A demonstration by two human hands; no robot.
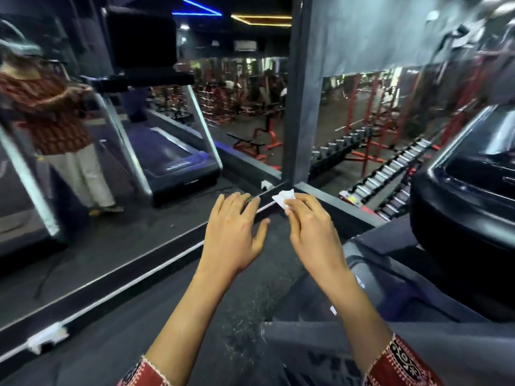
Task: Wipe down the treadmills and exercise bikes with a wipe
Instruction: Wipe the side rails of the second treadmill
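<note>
Wipe point(283, 196): small, white, crumpled, held mid-frame, clear of any machine. Left hand point(237, 232) flat, fingers spread, holding nothing. Right hand point(309, 227) just beside it, pinching the wipe at the fingertips. Treadmill point(459, 213) lies right of both hands, dark housing near. I judge the right hand nearer, so the coming reach goes rightward.
</note>
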